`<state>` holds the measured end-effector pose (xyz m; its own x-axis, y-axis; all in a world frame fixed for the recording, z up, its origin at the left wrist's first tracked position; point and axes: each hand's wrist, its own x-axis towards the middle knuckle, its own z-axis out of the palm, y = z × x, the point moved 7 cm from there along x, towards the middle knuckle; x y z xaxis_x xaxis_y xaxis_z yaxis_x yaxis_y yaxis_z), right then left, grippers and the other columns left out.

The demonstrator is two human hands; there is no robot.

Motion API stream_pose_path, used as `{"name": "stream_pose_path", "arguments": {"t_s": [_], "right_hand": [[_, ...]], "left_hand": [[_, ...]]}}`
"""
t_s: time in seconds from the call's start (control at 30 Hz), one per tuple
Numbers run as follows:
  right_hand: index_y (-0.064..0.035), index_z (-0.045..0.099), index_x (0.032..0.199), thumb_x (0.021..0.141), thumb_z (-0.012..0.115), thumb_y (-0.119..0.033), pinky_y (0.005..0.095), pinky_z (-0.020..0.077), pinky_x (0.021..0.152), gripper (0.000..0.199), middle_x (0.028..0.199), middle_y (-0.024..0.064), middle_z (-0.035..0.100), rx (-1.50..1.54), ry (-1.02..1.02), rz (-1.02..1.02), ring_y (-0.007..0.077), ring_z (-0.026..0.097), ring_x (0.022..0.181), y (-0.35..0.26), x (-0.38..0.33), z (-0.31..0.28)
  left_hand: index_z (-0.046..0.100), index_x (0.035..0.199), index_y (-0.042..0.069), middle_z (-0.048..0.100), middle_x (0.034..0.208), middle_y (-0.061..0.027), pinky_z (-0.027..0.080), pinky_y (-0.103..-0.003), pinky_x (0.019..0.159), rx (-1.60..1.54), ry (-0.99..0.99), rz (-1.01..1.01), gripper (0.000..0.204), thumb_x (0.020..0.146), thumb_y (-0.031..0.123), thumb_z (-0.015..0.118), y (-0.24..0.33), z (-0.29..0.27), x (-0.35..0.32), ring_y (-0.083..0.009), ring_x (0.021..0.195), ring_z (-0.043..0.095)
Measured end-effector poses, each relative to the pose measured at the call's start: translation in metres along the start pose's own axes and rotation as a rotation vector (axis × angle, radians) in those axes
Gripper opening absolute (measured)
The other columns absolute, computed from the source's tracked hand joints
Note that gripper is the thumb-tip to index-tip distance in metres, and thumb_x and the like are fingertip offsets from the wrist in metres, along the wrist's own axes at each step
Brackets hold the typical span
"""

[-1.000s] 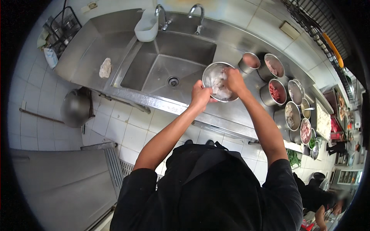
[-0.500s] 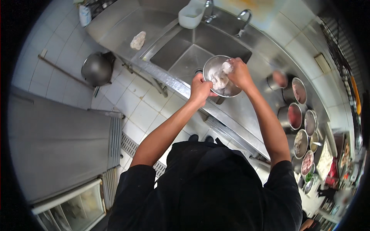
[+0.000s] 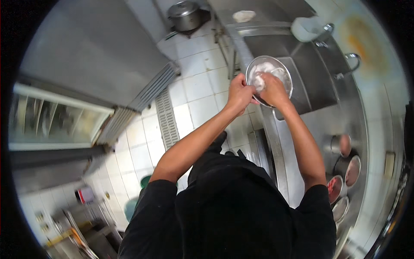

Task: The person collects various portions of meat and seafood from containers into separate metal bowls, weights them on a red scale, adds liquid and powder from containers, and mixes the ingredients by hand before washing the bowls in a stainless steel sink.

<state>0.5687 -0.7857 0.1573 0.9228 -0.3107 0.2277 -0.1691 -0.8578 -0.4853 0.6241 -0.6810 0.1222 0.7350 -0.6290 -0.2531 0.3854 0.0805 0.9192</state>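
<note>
My left hand [image 3: 239, 92] grips the near rim of a round metal bowl [image 3: 282, 71] held above the edge of the steel sink [image 3: 321, 88]. My right hand [image 3: 271, 88] reaches into the bowl, its fingers on a pale, whitish lump of food [image 3: 264, 74] inside. Both forearms stretch up from my black-clothed body at the bottom of the view.
Two taps [image 3: 351, 60] stand at the sink's far side, with a white container [image 3: 307, 26] beside them. Several metal pots with red and pale contents [image 3: 345, 172] line the counter at right. A large lidded pot [image 3: 186, 15] sits on the white tiled floor; a steel cabinet [image 3: 90, 47] is left.
The view has swung sharply, so the sink now sits top right and the floor and cabinet fill the left. Both hands stay on the bowl; the right hand has sunk deeper into it.
</note>
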Motion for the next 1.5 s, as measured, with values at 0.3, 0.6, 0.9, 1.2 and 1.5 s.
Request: {"name": "stream_pose_path", "arguments": {"t_s": [0.3, 0.6, 0.9, 1.2, 1.5], "right_hand": [[-0.0008, 0.052, 0.112, 0.063, 0.064, -0.004, 0.0431, 0.0417, 0.088, 0.050, 0.110, 0.0228, 0.052, -0.072, -0.291, -0.503, 0.0404, 0.051, 0.101, -0.139, -0.047, 0.063], [-0.0018, 0.049, 0.115, 0.065, 0.059, 0.001, 0.0461, 0.0423, 0.085, 0.051, 0.110, 0.0235, 0.053, 0.112, -0.518, -0.773, 0.0446, 0.051, 0.102, -0.290, -0.125, 0.158], [-0.0005, 0.055, 0.102, 0.065, 0.056, 0.004, 0.0440, 0.0433, 0.080, 0.038, 0.098, 0.0220, 0.056, 0.132, -0.549, -1.156, 0.0377, 0.055, 0.090, -0.429, -0.238, 0.224], [-0.0007, 0.060, 0.091, 0.063, 0.057, 0.003, 0.0460, 0.0447, 0.076, 0.029, 0.087, 0.0210, 0.059, 0.150, -0.620, -1.392, 0.0393, 0.057, 0.083, -0.534, -0.373, 0.220], [-0.0004, 0.058, 0.098, 0.062, 0.060, 0.002, 0.0453, 0.0448, 0.081, 0.036, 0.093, 0.0220, 0.056, 0.089, -0.521, -1.383, 0.0408, 0.055, 0.088, -0.540, -0.399, 0.193]], "left_hand": [[0.041, 0.077, 0.002, 0.045, 0.071, -0.0087, 0.055, -0.035, 0.040, -0.015, 0.603, 0.223, 0.015, 0.071, -0.002, 0.054, -0.031, -0.136, -0.140, -0.0201, 0.057, 0.057], [0.046, 0.078, 0.000, 0.051, 0.073, -0.0101, 0.054, -0.034, 0.040, -0.276, 1.068, 0.196, 0.013, 0.068, -0.001, 0.054, -0.054, -0.189, -0.332, -0.0221, 0.061, 0.060], [0.043, 0.078, 0.003, 0.049, 0.075, -0.0074, 0.055, -0.032, 0.042, -0.428, 1.320, 0.306, 0.014, 0.070, -0.004, 0.053, -0.081, -0.234, -0.498, -0.0195, 0.062, 0.059], [0.035, 0.072, 0.005, 0.043, 0.069, -0.0062, 0.054, -0.035, 0.039, -0.377, 1.463, 0.309, 0.023, 0.067, -0.005, 0.055, -0.111, -0.263, -0.627, -0.0177, 0.055, 0.054], [0.035, 0.073, 0.005, 0.042, 0.071, -0.0064, 0.055, -0.035, 0.041, -0.463, 1.473, 0.378, 0.024, 0.066, -0.009, 0.053, -0.103, -0.273, -0.671, -0.0199, 0.055, 0.055]]}}
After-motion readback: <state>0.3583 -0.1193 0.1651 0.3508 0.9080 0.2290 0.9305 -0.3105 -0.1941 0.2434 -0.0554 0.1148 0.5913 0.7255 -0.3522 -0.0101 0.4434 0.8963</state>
